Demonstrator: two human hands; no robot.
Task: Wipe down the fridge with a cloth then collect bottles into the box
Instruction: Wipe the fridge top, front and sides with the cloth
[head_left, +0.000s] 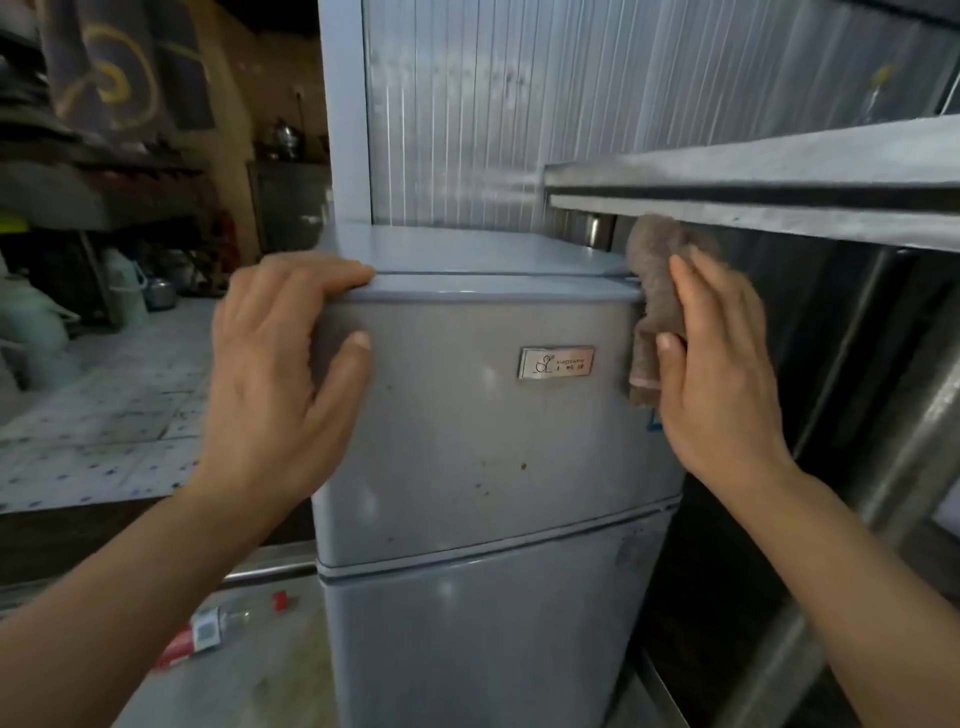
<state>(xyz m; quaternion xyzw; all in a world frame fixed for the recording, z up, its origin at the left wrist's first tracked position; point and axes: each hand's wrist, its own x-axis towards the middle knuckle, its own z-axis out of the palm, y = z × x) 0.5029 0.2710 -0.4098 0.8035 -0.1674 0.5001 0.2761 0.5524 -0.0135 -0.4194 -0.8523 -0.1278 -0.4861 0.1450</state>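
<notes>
A small grey two-door fridge (483, 441) stands in the middle of the view, with a metal badge on its upper door. My left hand (280, 379) grips the upper door's top left corner, fingers over the top edge and thumb on the front. My right hand (722, 374) presses a brown cloth (654, 291) against the fridge's upper right side edge. A clear bottle (208, 631) with a red label and red cap lies on its side on the floor at the lower left of the fridge. No box is in view.
A grey metal shelf (753, 187) juts out just above my right hand. A corrugated panel wall rises behind the fridge. Steel table legs (904, 467) stand to the right. Pots, jugs and clutter (130, 291) sit on the tiled floor at the far left.
</notes>
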